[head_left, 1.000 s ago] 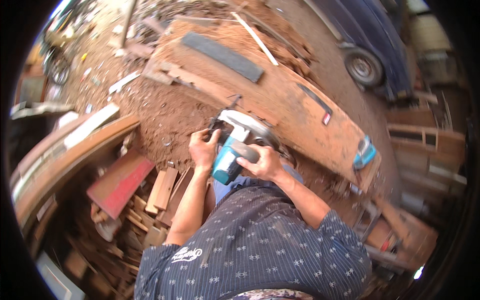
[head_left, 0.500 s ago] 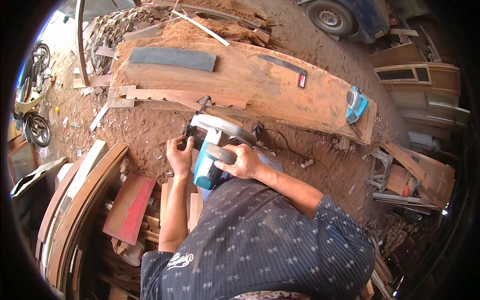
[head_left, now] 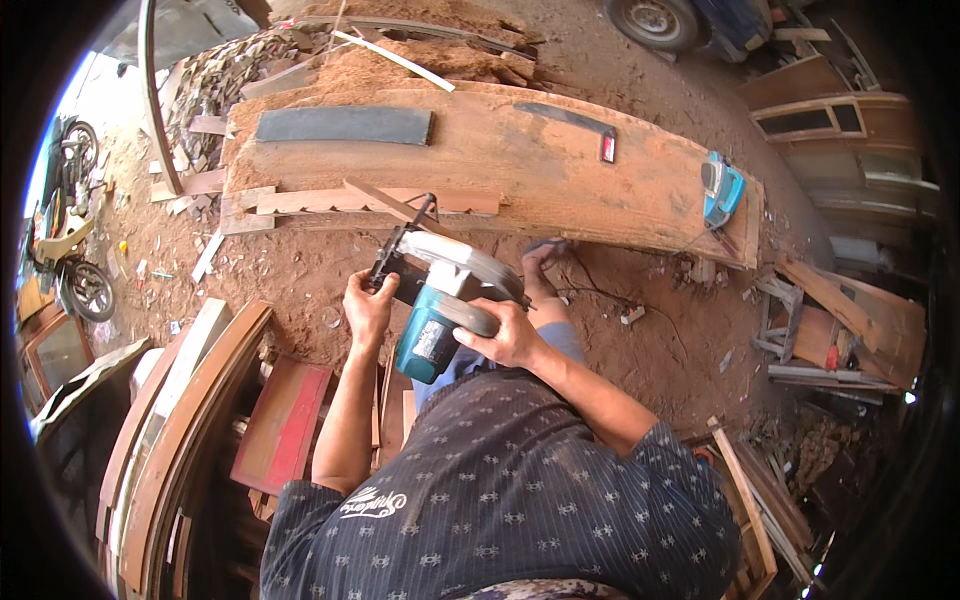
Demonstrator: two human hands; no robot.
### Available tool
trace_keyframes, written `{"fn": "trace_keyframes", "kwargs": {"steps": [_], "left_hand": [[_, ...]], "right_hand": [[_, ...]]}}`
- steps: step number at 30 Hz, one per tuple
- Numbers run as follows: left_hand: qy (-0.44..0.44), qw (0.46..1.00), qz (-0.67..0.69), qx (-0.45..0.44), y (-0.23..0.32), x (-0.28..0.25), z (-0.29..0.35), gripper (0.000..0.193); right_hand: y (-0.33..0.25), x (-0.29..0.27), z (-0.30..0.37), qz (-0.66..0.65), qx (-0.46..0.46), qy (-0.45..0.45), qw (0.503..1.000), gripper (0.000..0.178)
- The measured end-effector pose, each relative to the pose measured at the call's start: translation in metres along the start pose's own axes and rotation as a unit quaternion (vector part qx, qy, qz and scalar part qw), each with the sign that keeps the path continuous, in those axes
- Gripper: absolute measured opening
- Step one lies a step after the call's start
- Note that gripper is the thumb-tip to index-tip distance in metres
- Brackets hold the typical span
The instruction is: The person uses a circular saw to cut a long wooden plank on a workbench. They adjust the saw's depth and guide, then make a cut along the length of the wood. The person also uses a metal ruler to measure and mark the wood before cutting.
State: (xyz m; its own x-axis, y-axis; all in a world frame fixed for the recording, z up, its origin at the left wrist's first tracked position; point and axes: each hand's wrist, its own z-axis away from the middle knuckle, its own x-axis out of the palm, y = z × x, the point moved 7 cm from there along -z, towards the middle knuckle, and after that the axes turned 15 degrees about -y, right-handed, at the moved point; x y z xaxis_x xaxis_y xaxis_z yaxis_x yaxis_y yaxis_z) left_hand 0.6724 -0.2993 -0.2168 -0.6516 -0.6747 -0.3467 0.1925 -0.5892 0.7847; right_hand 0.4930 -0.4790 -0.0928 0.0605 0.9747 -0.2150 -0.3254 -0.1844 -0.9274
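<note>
In front of my body I hold a teal circular saw point(head_left: 428, 335) with a pale blade guard and a black base, tilted above the ground. My right hand point(head_left: 505, 333) is wrapped round its dark rear handle. My left hand point(head_left: 368, 305) grips the black edge of its base with thumb and fingers; exactly what part they pinch is partly hidden. Just beyond the saw a thin wooden strip point(head_left: 378, 199) slants over the near edge of a wide plank point(head_left: 480, 165). A notched wood piece point(head_left: 300, 201) lies along that edge.
On the plank lie a dark board point(head_left: 343, 125), an angled dark tool with a red end point(head_left: 608, 148) and a teal power planer point(head_left: 722, 190). Curved boards point(head_left: 185, 430) and a red-painted panel point(head_left: 285, 420) stand near left. A cable point(head_left: 610, 297) crosses the dirt at right.
The saw has moved slightly right and nearer to me, with both hands still on it. My view has shifted, and a foot and lower leg now show beside the plank.
</note>
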Motion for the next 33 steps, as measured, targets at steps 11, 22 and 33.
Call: {"fn": "trace_keyframes", "kwargs": {"steps": [11,22,33], "left_hand": [[-0.006,1.0,0.025,0.017,0.062,0.011,0.001,0.058],[-0.134,0.984,-0.018,0.117,0.136,0.077,0.004,0.062],[-0.631,0.413,0.385,0.533,0.379,-0.005,0.245,0.02]], "right_hand": [[-0.042,-0.035,0.01,0.052,0.013,-0.001,0.999,0.03],[-0.018,-0.122,0.036,0.089,0.027,0.006,0.996,0.031],[0.031,-0.168,0.087,0.012,0.068,0.111,0.991,0.029]]}}
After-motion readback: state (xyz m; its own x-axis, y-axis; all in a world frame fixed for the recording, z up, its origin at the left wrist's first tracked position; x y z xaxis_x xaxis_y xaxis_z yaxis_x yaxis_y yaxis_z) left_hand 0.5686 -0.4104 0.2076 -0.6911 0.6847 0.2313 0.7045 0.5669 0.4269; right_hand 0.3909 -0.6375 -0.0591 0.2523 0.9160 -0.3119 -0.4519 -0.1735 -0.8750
